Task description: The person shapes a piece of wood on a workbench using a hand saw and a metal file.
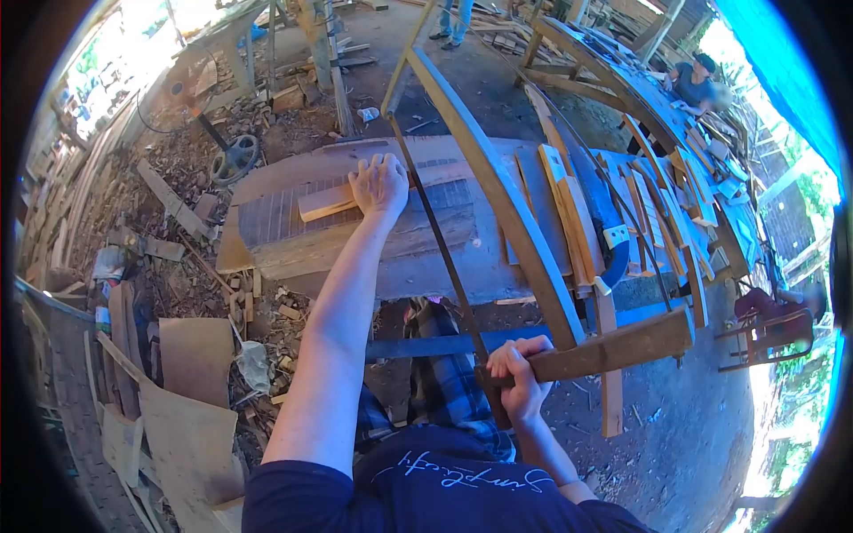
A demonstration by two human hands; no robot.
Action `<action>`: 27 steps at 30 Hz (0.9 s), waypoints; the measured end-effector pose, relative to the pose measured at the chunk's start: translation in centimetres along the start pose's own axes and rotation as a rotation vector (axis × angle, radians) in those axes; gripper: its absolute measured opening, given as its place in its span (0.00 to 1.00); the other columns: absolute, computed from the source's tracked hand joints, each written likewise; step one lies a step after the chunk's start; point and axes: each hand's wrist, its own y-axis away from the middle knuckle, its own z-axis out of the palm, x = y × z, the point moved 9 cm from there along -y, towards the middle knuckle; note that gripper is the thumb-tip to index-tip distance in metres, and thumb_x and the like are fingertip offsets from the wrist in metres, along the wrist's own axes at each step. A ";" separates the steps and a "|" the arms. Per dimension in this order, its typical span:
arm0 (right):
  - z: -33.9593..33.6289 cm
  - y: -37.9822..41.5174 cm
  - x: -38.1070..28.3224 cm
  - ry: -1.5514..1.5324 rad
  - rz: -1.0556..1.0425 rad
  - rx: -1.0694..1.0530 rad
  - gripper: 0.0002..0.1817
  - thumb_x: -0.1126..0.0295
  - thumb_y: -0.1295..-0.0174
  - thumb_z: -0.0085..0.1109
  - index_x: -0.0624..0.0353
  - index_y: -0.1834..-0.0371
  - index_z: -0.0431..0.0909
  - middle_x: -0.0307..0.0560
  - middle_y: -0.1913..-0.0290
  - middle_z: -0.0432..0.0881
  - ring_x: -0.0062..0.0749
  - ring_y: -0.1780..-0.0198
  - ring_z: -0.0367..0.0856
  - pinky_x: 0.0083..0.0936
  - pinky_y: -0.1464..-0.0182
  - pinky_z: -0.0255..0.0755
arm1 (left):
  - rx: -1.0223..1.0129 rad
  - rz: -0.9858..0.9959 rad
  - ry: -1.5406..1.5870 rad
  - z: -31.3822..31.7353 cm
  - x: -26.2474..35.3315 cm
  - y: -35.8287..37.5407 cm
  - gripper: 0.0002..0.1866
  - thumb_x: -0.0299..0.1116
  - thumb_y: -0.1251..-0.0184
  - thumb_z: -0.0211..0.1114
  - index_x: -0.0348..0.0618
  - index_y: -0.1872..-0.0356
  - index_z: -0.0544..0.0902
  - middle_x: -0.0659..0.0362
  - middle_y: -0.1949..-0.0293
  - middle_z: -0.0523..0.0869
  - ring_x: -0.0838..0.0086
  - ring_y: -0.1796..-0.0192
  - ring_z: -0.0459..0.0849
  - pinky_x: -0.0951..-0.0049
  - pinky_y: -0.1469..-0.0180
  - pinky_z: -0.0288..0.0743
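My one wide, round-edged view looks forward and down from my head, close above my shirt [400, 502], over my left fingers [384, 171] and across the tabletop [493, 266] from its near edge.

Daylight glares white beyond both ends of the softly shaded bench [493, 266]; fisheye distortion grows outward from it.

A wood block [326, 203] on the tabletop [391, 277] — frame saw [503, 204] to its right, planks [581, 226] farther right, handwheel [234, 159] behind left.
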 end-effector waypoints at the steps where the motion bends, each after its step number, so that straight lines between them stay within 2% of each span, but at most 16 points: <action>1: 0.2 -0.1 0.1 -0.013 0.002 0.011 0.05 0.77 0.37 0.49 0.57 0.68 0.63 0.42 0.80 0.67 0.25 0.79 0.68 0.27 0.71 0.68 | 0.004 -0.006 0.001 -0.1 -0.1 0.0 0.06 0.37 0.38 0.58 0.51 0.71 0.81 0.60 0.66 0.83 0.64 0.55 0.79 0.56 0.53 0.68; 4: 2.6 -6.0 3.9 -0.017 -0.022 0.062 0.07 0.78 0.37 0.56 0.58 0.70 0.68 0.38 0.80 0.70 0.20 0.78 0.70 0.21 0.74 0.65 | -0.046 0.058 0.052 0.0 0.6 0.3 0.06 0.37 0.38 0.58 0.51 0.71 0.80 0.59 0.65 0.83 0.63 0.55 0.79 0.56 0.53 0.68; 6: 5.6 -10.8 4.9 -0.004 -0.057 0.051 0.08 0.78 0.39 0.58 0.58 0.73 0.69 0.37 0.82 0.71 0.20 0.79 0.71 0.21 0.74 0.65 | 0.045 0.014 0.049 -0.6 0.4 0.6 0.06 0.37 0.38 0.59 0.51 0.72 0.80 0.59 0.65 0.83 0.63 0.55 0.79 0.56 0.53 0.68; 8: 5.3 -11.1 5.0 0.043 -0.047 0.054 0.08 0.78 0.39 0.56 0.58 0.72 0.68 0.37 0.82 0.70 0.21 0.79 0.70 0.22 0.74 0.66 | 0.031 -0.007 0.028 -0.5 0.2 -0.1 0.05 0.37 0.39 0.59 0.51 0.72 0.80 0.59 0.65 0.83 0.63 0.55 0.79 0.56 0.53 0.68; 10: 3.6 -8.6 3.8 0.128 -0.033 0.028 0.06 0.78 0.38 0.52 0.58 0.71 0.66 0.39 0.82 0.68 0.22 0.80 0.68 0.23 0.74 0.66 | -0.031 -0.036 0.014 0.3 -0.2 0.8 0.05 0.37 0.39 0.59 0.51 0.72 0.80 0.60 0.66 0.83 0.62 0.55 0.79 0.56 0.53 0.68; 13: 1.6 -4.0 1.8 0.094 -0.055 0.016 0.06 0.78 0.37 0.49 0.57 0.71 0.65 0.39 0.82 0.67 0.21 0.80 0.67 0.23 0.74 0.66 | -0.014 -0.056 0.026 -0.2 0.2 0.2 0.05 0.37 0.39 0.60 0.51 0.73 0.79 0.60 0.66 0.83 0.63 0.56 0.79 0.56 0.54 0.68; 15: 1.8 -2.9 1.4 0.023 -0.092 0.027 0.07 0.79 0.37 0.46 0.57 0.72 0.63 0.39 0.82 0.67 0.22 0.81 0.66 0.23 0.74 0.66 | -0.007 0.009 0.063 -0.3 0.3 0.4 0.05 0.37 0.39 0.60 0.51 0.72 0.79 0.60 0.66 0.82 0.64 0.56 0.78 0.57 0.55 0.68; 20: 6.3 -12.2 5.0 0.094 -0.070 0.009 0.06 0.77 0.38 0.52 0.57 0.68 0.65 0.38 0.82 0.66 0.23 0.80 0.67 0.23 0.74 0.65 | 0.012 0.014 0.057 -0.6 0.4 0.4 0.06 0.36 0.38 0.60 0.51 0.72 0.78 0.60 0.67 0.82 0.64 0.57 0.78 0.57 0.56 0.67; 23: 4.3 -10.2 4.2 0.031 0.005 0.036 0.07 0.77 0.38 0.56 0.58 0.70 0.68 0.38 0.81 0.70 0.21 0.79 0.69 0.23 0.73 0.68 | 0.019 -0.017 0.047 -0.5 0.3 0.6 0.06 0.36 0.38 0.60 0.50 0.72 0.79 0.60 0.67 0.82 0.64 0.57 0.78 0.57 0.56 0.67; 25: 1.9 -6.1 3.1 -0.052 -0.020 0.032 0.07 0.77 0.38 0.55 0.57 0.70 0.67 0.37 0.82 0.68 0.21 0.79 0.69 0.24 0.73 0.67 | 0.037 -0.034 0.052 -0.6 0.1 0.4 0.06 0.37 0.38 0.60 0.50 0.72 0.79 0.60 0.67 0.82 0.64 0.57 0.78 0.57 0.56 0.67; 27: 1.8 -4.7 2.0 -0.050 -0.046 0.016 0.07 0.77 0.38 0.54 0.57 0.70 0.66 0.37 0.82 0.68 0.21 0.80 0.69 0.24 0.73 0.67 | -0.032 0.001 0.083 -0.2 0.2 0.3 0.06 0.37 0.37 0.58 0.50 0.69 0.80 0.60 0.65 0.83 0.62 0.56 0.78 0.56 0.55 0.68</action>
